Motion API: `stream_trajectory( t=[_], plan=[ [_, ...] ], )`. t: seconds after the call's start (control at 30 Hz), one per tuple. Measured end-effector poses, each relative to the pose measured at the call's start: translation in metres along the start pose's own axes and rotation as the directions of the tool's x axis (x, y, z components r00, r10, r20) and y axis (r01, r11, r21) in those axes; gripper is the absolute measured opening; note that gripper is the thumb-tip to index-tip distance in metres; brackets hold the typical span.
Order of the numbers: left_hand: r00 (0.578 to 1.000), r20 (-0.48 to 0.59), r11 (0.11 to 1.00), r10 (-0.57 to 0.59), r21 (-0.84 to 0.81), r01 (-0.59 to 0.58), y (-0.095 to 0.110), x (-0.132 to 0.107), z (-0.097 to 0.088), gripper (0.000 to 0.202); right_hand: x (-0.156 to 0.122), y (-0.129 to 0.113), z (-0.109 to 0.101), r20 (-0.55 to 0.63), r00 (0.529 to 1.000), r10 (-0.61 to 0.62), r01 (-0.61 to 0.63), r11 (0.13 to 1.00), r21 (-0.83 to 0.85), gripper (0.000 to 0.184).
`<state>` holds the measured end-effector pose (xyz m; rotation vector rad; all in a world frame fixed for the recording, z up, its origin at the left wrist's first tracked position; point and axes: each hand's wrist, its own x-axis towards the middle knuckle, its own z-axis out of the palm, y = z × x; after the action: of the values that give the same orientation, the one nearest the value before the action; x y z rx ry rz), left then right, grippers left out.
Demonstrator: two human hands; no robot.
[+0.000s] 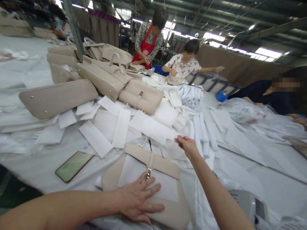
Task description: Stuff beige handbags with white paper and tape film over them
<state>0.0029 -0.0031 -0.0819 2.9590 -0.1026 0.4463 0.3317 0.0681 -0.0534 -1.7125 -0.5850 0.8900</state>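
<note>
My left hand [142,199] lies flat with fingers spread on a beige handbag [168,215] in front of me. Its fingertips are by the metal clasp [148,174] on the strap. A white sheet [165,188] lies on the bag's front, partly under the narrow flap [163,162]. Reaching forward past the bag, my right hand [185,145] has thumb and fingers pinched together. Its fingertips are beside the corner of a white rectangular sheet [151,127]; I cannot make out what is between them.
Several beige handbags [103,76] are piled at the back left. A phone [73,166] lies left of my bag, and white rolls [198,132] lie to the right. A grey device [249,204] sits at lower right. Co-workers [151,41] work across the table.
</note>
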Motion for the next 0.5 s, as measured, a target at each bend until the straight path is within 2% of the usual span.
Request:
stream_trajectory(
  t=[0.2, 0.33, 0.43, 0.5],
  plan=[
    [0.999, -0.034, 1.0, 0.014, 0.027, -0.013, -0.001, -0.002, 0.006, 0.066, 0.011, -0.017, 0.006, 0.005, 1.0, -0.028, 0.028, 0.998, -0.049, 0.026],
    [1.0, -0.021, 0.999, 0.008, 0.035, -0.007, -0.001, -0.002, 0.008, 0.069, 0.009, -0.037, 0.014, 0.033, 0.996, -0.079, 0.081, 0.994, -0.079, 0.025],
    [1.0, -0.016, 0.999, -0.005, 0.039, 0.006, 0.0, -0.002, 0.007, 0.069, -0.017, -0.053, 0.01, 0.079, 0.989, -0.122, 0.129, 0.987, -0.093, 0.031],
    [1.0, -0.025, 0.999, -0.006, 0.039, 0.007, 0.001, -0.002, 0.005, 0.068, -0.052, -0.055, 0.002, 0.152, 0.972, -0.178, 0.198, 0.972, -0.124, 0.033]
  ],
)
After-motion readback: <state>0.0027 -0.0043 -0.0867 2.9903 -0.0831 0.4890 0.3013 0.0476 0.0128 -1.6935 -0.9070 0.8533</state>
